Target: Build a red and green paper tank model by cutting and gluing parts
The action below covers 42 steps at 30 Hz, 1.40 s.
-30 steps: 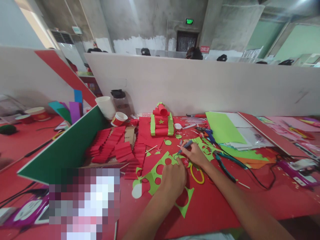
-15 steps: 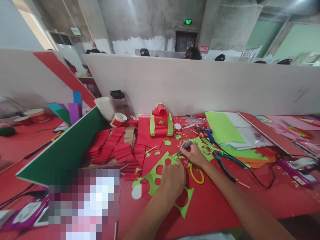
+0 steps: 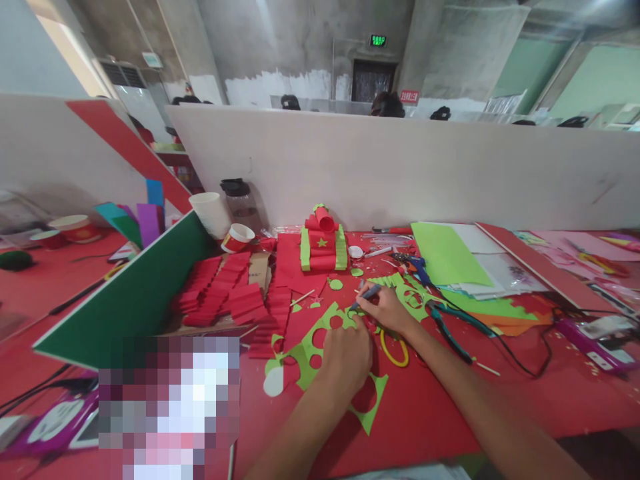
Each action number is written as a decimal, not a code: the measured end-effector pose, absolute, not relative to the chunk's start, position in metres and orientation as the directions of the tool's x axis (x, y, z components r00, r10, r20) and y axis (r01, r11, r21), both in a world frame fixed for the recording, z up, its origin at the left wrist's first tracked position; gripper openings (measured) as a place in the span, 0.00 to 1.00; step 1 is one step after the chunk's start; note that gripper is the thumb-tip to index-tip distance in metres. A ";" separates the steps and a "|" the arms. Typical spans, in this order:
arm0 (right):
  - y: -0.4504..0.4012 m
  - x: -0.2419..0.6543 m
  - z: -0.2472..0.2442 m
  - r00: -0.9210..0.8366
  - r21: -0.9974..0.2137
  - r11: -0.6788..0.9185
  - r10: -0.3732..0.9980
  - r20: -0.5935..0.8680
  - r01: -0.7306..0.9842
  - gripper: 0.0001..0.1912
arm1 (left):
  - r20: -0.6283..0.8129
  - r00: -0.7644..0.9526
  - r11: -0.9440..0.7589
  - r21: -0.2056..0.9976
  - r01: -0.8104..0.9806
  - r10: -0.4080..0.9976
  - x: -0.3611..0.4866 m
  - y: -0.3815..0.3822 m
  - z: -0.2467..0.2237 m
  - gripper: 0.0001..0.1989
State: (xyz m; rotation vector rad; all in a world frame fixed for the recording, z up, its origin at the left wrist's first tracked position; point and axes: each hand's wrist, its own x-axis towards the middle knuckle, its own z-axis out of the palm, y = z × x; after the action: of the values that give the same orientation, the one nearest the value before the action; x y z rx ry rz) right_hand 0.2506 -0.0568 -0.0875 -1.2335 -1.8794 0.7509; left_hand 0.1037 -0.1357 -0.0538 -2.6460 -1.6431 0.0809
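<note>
My right hand [image 3: 389,310] grips a dark grey pen [image 3: 370,293], its tip down at the green paper [image 3: 305,353], which has several round holes cut in it. With curled fingers and the index finger stretched forward, my left hand [image 3: 346,353] presses on that paper close to the pen tip. Whatever lies under its palm is hidden. Beside my right wrist shows the yellow handle [image 3: 400,359] of what look like scissors. Beyond both hands stands a red and green paper model [image 3: 323,250] with a star on its front.
Folded red paper strips [image 3: 213,287] lie to the left by a green board [image 3: 135,300]. Teal-handled pliers [image 3: 453,337], a black cable and green sheets [image 3: 445,253] are on the right. Paper cups [image 3: 237,237] and a bottle [image 3: 243,203] stand before the white partition [image 3: 375,167].
The pen and my right hand have shifted very slightly over the green paper. My left hand stays in place, and the view has barely moved.
</note>
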 end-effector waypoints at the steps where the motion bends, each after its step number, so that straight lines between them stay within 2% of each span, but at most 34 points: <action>1: -0.057 0.251 -0.087 -0.257 -0.795 0.365 0.928 0.269 0.485 0.06 | -0.029 0.446 -0.447 -0.050 0.893 0.895 0.103 -0.136 -0.054 0.24; 6: -0.056 0.250 -0.087 -0.215 -0.803 0.358 0.933 0.288 0.476 0.07 | -0.023 0.452 -0.452 -0.054 0.890 0.892 0.103 -0.136 -0.055 0.25; 16: -0.056 0.250 -0.089 -0.248 -0.803 0.362 0.930 0.273 0.474 0.06 | -0.018 0.450 -0.450 -0.048 0.892 0.893 0.103 -0.136 -0.057 0.25; 20: -0.056 0.251 -0.088 -0.218 -0.839 0.349 0.935 0.280 0.417 0.07 | -0.028 0.443 -0.444 -0.029 0.896 0.896 0.102 -0.134 -0.058 0.25; 23: -0.057 0.253 -0.085 -0.136 -0.878 0.322 0.947 0.292 0.355 0.09 | -0.046 0.417 -0.417 0.022 0.909 0.908 0.098 -0.128 -0.057 0.20; 27: -0.057 0.258 -0.082 -0.119 -0.898 0.284 0.959 0.258 0.337 0.11 | -0.068 0.404 -0.389 0.162 0.907 0.912 0.083 -0.114 -0.054 0.17; 30: -0.056 0.263 -0.082 -0.180 -0.867 0.329 0.943 0.280 0.375 0.13 | -0.074 0.364 -0.336 0.246 0.909 0.929 0.068 -0.106 -0.049 0.15; 34: -0.056 0.267 -0.081 -0.303 -0.763 0.422 0.903 0.305 0.489 0.11 | -0.065 0.297 -0.274 0.240 0.931 0.953 0.054 -0.096 -0.035 0.17; 38: -0.061 0.266 -0.078 -0.370 -0.679 0.453 0.887 0.276 0.578 0.10 | -0.100 0.415 -0.380 0.254 0.889 0.904 0.052 -0.077 -0.024 0.13; 42: -0.065 0.264 -0.079 -0.403 -0.642 0.480 0.872 0.277 0.598 0.12 | -0.229 0.571 -0.485 0.340 0.806 0.788 0.060 -0.049 -0.030 0.09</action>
State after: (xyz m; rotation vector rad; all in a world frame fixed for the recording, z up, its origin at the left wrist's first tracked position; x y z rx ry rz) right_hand 0.2637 -0.0653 -0.0787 -1.2101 -2.1381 0.6045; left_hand 0.0597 -0.0489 -0.0300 -3.1369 -1.6847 0.0757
